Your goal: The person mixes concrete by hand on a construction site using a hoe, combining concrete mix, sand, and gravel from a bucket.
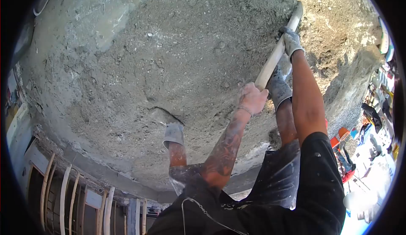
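My left hand (253,97), bare and with a chain bracelet at the wrist, is closed around the near end of a pale tool handle (270,66). Farther up, my right hand (292,42) grips the same handle in a dirty grey glove with dark fingers. The handle slants up to the right. Its greyish far end meets the edge of a spread of grey mortar mix (190,49), and any tool head there is hidden. My rubber boots show below: the left boot (174,134) sunk in the mix, the right boot (279,85) beside the handle.
Paler, sunlit dry material (334,19) borders the mix at the upper right. Wooden poles (65,197) stand along the lower left beyond a low concrete edge (101,171). At the right are an orange bucket (343,132) and scattered clutter.
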Motion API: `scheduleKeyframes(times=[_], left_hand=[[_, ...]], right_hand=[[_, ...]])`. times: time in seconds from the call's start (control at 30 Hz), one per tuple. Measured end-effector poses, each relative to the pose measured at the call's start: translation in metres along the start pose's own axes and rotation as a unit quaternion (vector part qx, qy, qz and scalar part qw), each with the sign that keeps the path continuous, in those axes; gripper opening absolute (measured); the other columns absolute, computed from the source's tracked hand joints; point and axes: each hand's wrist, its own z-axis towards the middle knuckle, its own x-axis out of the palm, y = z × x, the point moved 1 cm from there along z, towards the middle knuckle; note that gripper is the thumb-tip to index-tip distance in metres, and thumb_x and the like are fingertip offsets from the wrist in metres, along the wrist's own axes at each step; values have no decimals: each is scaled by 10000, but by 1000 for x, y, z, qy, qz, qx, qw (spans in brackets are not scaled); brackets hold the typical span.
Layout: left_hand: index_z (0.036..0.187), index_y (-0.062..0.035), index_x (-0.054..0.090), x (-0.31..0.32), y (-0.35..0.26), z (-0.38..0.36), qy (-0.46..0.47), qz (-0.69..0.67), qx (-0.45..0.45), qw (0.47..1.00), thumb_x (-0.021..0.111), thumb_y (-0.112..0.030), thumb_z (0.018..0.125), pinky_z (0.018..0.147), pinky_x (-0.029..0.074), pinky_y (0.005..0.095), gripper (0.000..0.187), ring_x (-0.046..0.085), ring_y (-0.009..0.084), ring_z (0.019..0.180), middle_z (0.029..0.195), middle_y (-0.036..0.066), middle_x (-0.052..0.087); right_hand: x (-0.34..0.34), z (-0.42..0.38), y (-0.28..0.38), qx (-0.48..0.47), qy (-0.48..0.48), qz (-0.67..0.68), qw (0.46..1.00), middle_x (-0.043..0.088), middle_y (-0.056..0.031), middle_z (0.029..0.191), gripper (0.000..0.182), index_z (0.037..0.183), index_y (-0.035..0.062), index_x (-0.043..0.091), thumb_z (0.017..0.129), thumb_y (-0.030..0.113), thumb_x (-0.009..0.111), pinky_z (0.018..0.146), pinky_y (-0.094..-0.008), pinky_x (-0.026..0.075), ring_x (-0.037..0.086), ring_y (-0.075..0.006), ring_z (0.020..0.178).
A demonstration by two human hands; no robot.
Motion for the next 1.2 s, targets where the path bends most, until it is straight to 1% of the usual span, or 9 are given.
scheduleKeyframes(times=[0.3,0.43,0.53,0.67,0.77,0.87,0.97,1.17,1.2], left_hand=[[881,46,528,-78,170,-144,-33,-1,29,999,562,-364,684,731,426,404,456,535,354,839,863,224,553],[850,-29,554,-136,313,-293,-69,-40,-96,992,599,-309,634,681,446,398,356,573,309,755,790,185,579],[829,-77,582,-189,408,-441,-58,76,-248,964,614,-307,609,620,455,388,320,575,316,669,693,145,587],[742,-70,600,-238,452,-587,-132,166,-382,900,634,-221,549,597,463,379,248,581,306,664,685,154,584],[713,-57,583,-268,427,-570,-157,201,-329,909,637,-203,542,590,461,380,232,578,307,650,670,148,582],[728,-58,574,-260,412,-450,-123,243,-221,937,640,-228,537,615,462,385,264,573,320,673,683,154,584],[802,-65,572,-186,331,-276,-78,141,-100,982,633,-231,564,632,451,389,296,572,314,685,702,149,584],[905,-26,566,-1,-68,-52,35,-84,289,953,629,-259,665,655,440,348,340,578,268,711,744,153,591],[879,-13,570,4,-153,-48,132,-102,237,957,629,-250,663,643,441,344,327,579,260,687,719,147,592]], right_hand=[[112,-204,-25,35,-15,228,973,500,-58,700,212,910,43,558,747,176,530,548,-276,425,481,-174,595],[226,-383,-76,190,72,353,913,489,-49,705,194,859,52,513,711,160,581,558,-307,442,504,-188,609],[306,-551,-95,337,262,372,824,527,-90,779,204,910,26,498,740,116,564,627,-350,474,555,-227,677],[363,-701,-112,493,394,355,690,559,-84,909,241,975,14,513,765,129,546,768,-314,439,541,-187,872],[344,-702,-104,519,379,393,657,564,-86,918,262,988,15,513,762,138,557,778,-313,436,541,-181,868],[303,-589,-89,403,310,355,785,554,-107,929,275,989,28,514,748,146,571,767,-330,451,549,-216,849],[205,-415,-52,299,195,423,833,528,-115,878,254,941,5,496,738,142,565,712,-406,485,552,-278,847],[-149,-169,157,-112,-73,360,923,510,-100,737,271,929,-56,532,730,125,565,570,-293,474,523,-190,610],[-207,-143,198,-179,-123,328,919,509,-100,743,280,955,-65,524,749,124,543,557,-267,469,521,-178,590]])
